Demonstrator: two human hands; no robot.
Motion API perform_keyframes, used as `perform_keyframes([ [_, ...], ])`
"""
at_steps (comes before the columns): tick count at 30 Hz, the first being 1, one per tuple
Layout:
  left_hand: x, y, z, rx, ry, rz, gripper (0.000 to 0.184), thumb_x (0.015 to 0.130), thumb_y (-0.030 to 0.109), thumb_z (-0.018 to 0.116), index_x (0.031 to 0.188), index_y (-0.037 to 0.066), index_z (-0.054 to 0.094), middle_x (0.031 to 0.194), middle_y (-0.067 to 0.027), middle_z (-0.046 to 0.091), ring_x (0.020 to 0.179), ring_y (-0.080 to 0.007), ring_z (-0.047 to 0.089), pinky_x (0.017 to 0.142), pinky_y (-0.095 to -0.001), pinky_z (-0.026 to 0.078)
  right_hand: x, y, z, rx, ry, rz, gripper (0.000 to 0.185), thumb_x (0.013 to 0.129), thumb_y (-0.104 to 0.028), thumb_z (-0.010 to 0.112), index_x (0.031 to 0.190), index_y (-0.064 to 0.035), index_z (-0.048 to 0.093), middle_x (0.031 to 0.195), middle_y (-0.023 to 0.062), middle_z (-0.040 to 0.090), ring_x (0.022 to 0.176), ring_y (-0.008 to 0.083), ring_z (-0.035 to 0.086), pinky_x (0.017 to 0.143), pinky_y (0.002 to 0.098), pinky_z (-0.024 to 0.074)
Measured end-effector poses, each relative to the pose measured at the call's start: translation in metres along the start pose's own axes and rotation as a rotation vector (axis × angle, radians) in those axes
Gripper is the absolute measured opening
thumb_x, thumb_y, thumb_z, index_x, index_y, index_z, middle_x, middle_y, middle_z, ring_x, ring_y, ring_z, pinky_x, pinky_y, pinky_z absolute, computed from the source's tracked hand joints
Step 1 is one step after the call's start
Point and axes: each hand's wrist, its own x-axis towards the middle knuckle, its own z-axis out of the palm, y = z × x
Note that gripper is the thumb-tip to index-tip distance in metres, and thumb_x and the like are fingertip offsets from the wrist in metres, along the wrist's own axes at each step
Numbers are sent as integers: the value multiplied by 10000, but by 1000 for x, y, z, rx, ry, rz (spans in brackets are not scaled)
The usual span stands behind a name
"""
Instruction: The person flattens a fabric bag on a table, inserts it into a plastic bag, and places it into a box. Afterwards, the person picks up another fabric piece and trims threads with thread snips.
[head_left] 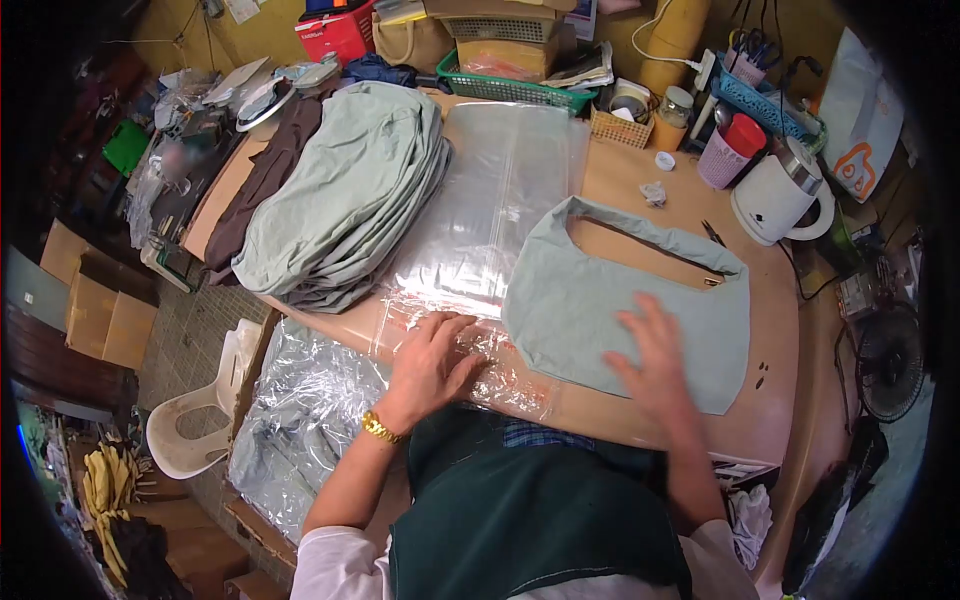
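Observation:
A light green fabric shoulder bag (590,310) lies flat on the table, its strap looped toward the back and a small zipper pull at the right end of its opening. Over its front half is my right hand (655,365), blurred, fingers spread; whether it touches the cloth I cannot tell. My left hand (432,368) rests on the near end of the clear plastic bags (480,210), fingers bent and thumb apart, nothing visibly gripped. Left of the plastic stands a thick pile of similar green bags (350,190).
Dark brown cloth (265,190) lies beyond the pile. A white kettle (775,195), a pink cup (722,160) and a green basket (515,90) line the back. Below the table's left edge, a box holds plastic-wrapped green items (300,430) near a white chair (205,410).

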Motion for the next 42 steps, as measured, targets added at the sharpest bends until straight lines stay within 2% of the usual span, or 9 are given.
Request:
perform_keyframes([
  [13,9,-56,17,365,114,1,289,765,150,731,1019,77,617,1028,-105,583,943,-300,560,792,-384,446,44,-92,62,-120,-115,-274,684,841,-448,666,1325,-13,457,1415,210,398,1342,357,351,1114,602,159],
  [15,17,-63,14,184,131,11,183,772,141,733,831,54,583,855,-96,556,783,-295,533,709,-387,441,59,-117,72,-14,-124,-405,430,872,-360,635,1121,-15,570,1223,178,549,1178,324,484,1027,559,274],
  [20,29,-10,-28,219,484,95,156,789,67,719,861,38,583,821,-111,573,782,-293,557,723,-377,441,111,-111,114,-64,-34,-503,180,857,-215,648,881,-48,584,864,94,625,884,279,589,893,464,357],
  [24,-1,19,-41,-160,100,-221,209,761,63,739,922,28,610,939,-114,612,893,-289,604,813,-378,476,134,-128,68,228,101,-413,138,849,-164,658,817,-59,574,731,75,607,746,292,596,805,382,413],
  [27,-13,-37,-17,398,-5,-33,258,708,74,742,937,41,627,998,-112,607,933,-309,596,820,-422,472,112,-139,74,251,-58,-481,138,848,-169,662,834,-55,585,810,96,626,775,306,610,772,403,441],
  [34,7,-14,-57,326,501,-21,86,828,85,656,849,32,592,877,-115,566,811,-329,545,705,-402,436,110,-120,113,-13,-154,-567,116,833,-164,659,833,-55,619,810,110,597,815,323,621,685,422,497],
  [36,-6,2,-60,21,320,-126,52,850,54,619,864,17,585,875,-127,567,844,-357,549,713,-416,451,118,-127,96,275,-2,-464,77,824,-119,647,831,-46,624,803,119,582,769,331,608,664,418,487],
  [38,-9,16,-46,-294,-347,-194,98,844,22,588,938,6,563,1020,-191,588,974,-404,558,791,-408,473,121,-142,76,350,60,-456,62,821,-90,638,823,-33,613,796,126,565,738,336,595,647,415,478],
  [42,17,-38,28,54,29,-155,224,836,30,581,1056,14,546,1237,-245,538,1125,-441,526,914,-443,447,118,-164,72,465,221,-594,53,794,-54,637,803,-31,590,789,116,559,731,338,583,647,409,475],
])
